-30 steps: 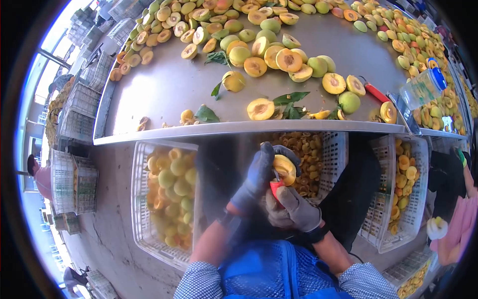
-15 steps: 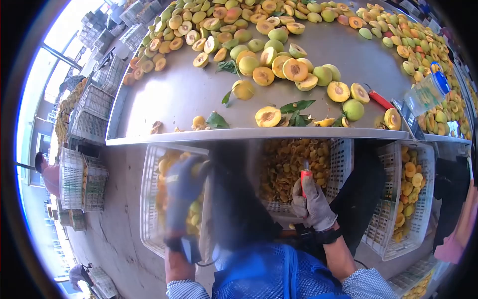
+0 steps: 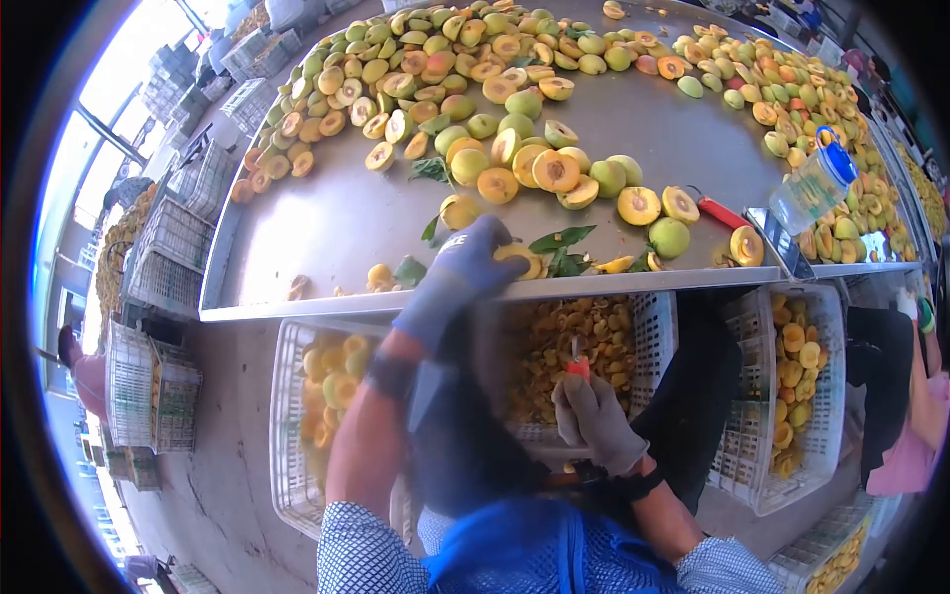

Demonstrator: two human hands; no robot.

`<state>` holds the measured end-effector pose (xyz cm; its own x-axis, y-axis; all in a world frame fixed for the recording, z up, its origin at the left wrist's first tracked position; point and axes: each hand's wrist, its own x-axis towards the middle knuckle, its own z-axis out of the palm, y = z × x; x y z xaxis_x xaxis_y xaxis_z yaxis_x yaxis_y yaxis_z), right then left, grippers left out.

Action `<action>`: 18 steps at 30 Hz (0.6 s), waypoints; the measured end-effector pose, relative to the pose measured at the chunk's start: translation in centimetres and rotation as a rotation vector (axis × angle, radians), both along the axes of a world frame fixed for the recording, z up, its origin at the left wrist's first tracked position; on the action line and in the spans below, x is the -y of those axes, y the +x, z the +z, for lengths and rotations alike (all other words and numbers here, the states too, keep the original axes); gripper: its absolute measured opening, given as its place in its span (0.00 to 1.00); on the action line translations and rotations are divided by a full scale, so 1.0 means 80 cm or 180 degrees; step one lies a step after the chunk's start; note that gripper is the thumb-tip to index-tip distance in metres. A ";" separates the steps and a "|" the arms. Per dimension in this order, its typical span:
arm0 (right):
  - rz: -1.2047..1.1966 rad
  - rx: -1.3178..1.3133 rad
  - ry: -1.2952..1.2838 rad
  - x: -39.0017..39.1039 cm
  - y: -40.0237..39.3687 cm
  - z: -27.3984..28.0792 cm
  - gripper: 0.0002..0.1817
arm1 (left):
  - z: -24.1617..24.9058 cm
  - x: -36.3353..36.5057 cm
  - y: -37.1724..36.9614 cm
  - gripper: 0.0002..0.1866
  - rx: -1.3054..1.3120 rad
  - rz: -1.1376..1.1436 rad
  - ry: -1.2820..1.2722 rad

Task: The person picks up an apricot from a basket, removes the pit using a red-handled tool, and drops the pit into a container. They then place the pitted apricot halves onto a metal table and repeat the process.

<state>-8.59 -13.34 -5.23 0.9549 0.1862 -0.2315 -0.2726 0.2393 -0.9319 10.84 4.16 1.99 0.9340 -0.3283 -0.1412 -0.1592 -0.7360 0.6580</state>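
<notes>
My left hand [image 3: 465, 265], in a grey-blue glove, reaches over the table's front edge. Its fingers close round a cut yellow peach half [image 3: 522, 263] lying near that edge, and they partly hide it. Lower down, my gloved right hand [image 3: 599, 424] grips a small pitting knife by its red handle [image 3: 578, 368], the metal tip pointing up. That hand is above a crate of peach scraps [image 3: 584, 342] between my legs. Beyond my left hand, whole and halved peaches [image 3: 554, 170] are spread on the metal table [image 3: 327, 233], some with green leaves [image 3: 562, 239].
Crates of peach halves stand to the left [image 3: 287, 445] and right [image 3: 826, 416] of my legs. A red-handled tool [image 3: 722, 211], a phone-like dark slab [image 3: 779, 243] and a blue-lidded jar [image 3: 813, 183] rest on the table at right. A co-worker's pink clothing [image 3: 901, 460] shows at far right.
My left hand has moved up from above the left crate to the peach half on the table. My right hand, with the pitting knife, has shifted slightly left and down.
</notes>
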 end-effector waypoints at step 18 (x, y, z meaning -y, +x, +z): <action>-0.0079 0.0419 -0.1025 -0.030 0.031 0.065 0.19 | -0.020 0.054 -0.140 0.25 -0.0013 0.0914 -0.3422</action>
